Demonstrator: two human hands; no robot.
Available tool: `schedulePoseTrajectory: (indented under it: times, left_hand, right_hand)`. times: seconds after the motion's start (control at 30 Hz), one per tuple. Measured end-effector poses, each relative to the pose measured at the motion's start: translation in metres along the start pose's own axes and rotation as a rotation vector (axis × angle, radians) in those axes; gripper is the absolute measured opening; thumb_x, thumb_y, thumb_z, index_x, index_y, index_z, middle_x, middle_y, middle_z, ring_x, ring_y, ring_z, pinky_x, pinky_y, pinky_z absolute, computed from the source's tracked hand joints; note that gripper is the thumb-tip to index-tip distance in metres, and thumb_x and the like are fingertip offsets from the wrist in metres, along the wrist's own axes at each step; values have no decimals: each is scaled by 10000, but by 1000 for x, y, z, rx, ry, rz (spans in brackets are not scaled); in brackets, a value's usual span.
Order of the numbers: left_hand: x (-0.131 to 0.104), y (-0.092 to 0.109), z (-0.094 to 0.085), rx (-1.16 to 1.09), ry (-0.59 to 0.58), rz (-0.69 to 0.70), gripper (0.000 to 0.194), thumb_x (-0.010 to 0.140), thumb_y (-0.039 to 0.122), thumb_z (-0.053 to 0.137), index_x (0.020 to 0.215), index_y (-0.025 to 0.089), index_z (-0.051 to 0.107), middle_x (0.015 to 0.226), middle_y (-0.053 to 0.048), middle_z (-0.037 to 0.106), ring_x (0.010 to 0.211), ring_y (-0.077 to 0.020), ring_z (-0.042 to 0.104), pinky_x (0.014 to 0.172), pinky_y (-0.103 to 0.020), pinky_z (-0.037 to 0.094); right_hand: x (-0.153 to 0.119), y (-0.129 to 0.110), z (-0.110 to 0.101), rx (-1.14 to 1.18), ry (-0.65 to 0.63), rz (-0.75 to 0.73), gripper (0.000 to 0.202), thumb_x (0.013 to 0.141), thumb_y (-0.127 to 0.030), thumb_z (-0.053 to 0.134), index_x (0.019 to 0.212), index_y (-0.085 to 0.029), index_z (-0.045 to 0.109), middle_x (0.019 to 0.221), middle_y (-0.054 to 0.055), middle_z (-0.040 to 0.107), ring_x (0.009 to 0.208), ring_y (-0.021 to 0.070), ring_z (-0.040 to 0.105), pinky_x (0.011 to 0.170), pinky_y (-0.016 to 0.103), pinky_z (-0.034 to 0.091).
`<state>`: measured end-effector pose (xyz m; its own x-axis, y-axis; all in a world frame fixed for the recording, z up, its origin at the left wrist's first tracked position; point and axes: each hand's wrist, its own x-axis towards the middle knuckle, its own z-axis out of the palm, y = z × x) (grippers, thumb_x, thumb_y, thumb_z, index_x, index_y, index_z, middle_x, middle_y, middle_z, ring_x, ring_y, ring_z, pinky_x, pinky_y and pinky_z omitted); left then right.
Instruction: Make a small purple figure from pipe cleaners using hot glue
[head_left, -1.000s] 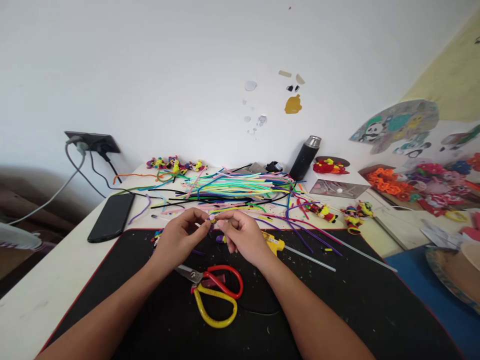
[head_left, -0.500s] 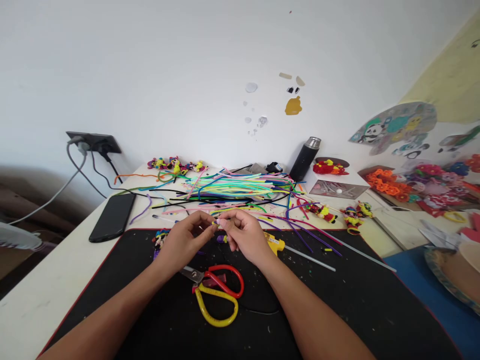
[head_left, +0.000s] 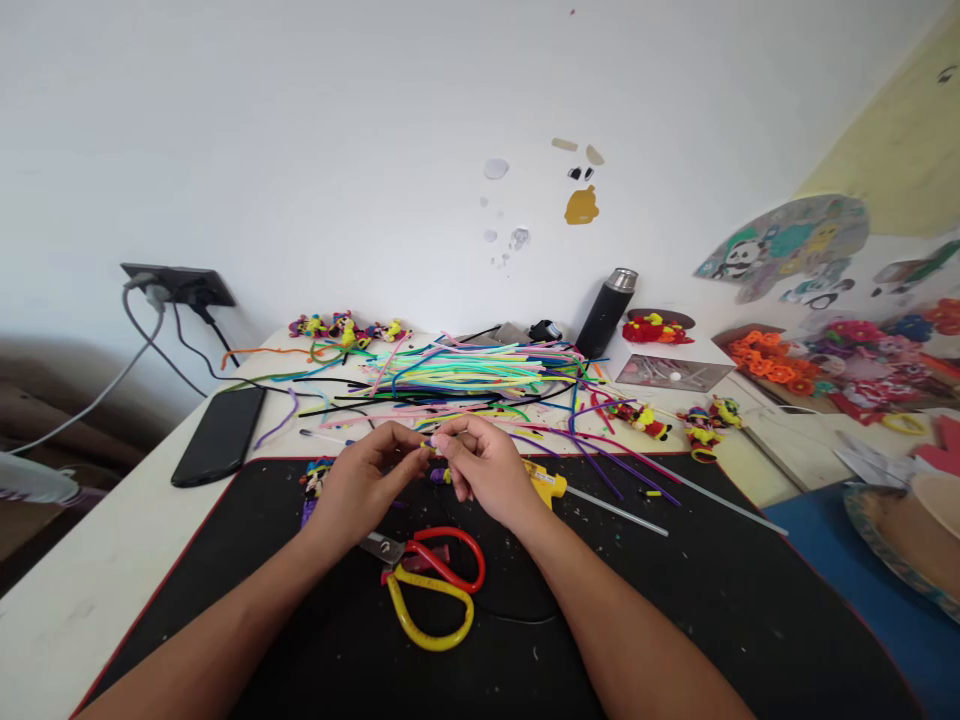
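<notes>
My left hand point(head_left: 369, 478) and my right hand point(head_left: 486, 470) meet over the far part of the black mat, thumbs and fingertips pinched together. Between them is a small yellow piece of pipe cleaner point(head_left: 428, 446), mostly hidden by the fingers. A purple and yellow coiled piece point(head_left: 440, 477) shows just below the fingertips. Scissors point(head_left: 433, 588) with one red and one yellow handle lie nearer me, their blades partly behind my left hand. A small pipe-cleaner figure point(head_left: 312, 482) is partly covered by that hand. Beyond my right hand, a yellow glue gun point(head_left: 551, 484) holds a clear glue stick point(head_left: 619, 512).
A heap of coloured pipe cleaners point(head_left: 480, 370) spreads behind the mat point(head_left: 675, 610). A phone point(head_left: 219, 437) lies at left. A black flask point(head_left: 606, 315) and a white box point(head_left: 667, 368) stand at the back right. Several finished figures point(head_left: 345, 328) lie along the wall.
The whole view has shifted slightly, with things sitting a little further left and up. Both hands keep the same pinch, with only tiny finger movement.
</notes>
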<state>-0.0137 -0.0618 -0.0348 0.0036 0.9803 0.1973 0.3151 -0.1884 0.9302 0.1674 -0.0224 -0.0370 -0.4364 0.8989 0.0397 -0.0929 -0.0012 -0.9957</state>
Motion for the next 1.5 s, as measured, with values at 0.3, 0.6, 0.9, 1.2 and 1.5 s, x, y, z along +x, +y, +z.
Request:
schedulePoseTrajectory:
  times: [0.3,0.6,0.9,1.2,1.5]
  left_hand:
    - [2,-4,0,16,39,32,233,883,449,726,934,222,704,850,-25,735,741,-202,698,683,-304,540]
    - [4,-8,-1,-21,108,117,141,838,335,751,919,226,714,958,-45,728,900,-228,696,765,-328,587]
    - [5,-6,-1,18,84,193,85,873,288,731,925,233,694,981,-43,714,932,-214,695,788,-322,600]
    - [6,-10,-2,60,188,246,39,875,253,712,857,242,679,1022,-52,687,950,-211,678,749,-301,616]
    - [3,2,1,194,134,274,100,898,293,683,830,260,750,986,-76,749,958,-252,695,883,-382,573]
  right_hand:
    - [0,0,0,53,18,10,358,899,-527,687,1000,-189,629,517,-98,550,353,82,474,359,189,309]
    - [0,1,1,68,-3,64,419,873,-574,705,1010,-183,643,517,-92,554,340,81,465,335,187,288]
    - [0,0,1,64,-18,78,439,870,-596,706,1006,-183,649,531,-89,560,341,77,463,336,192,288]
    - [-2,0,3,51,-49,100,439,859,-587,718,1013,-182,648,553,-87,570,355,81,485,343,190,306]
    - [-2,3,5,28,-27,112,405,859,-545,744,1020,-193,626,540,-102,559,351,80,482,361,190,319]
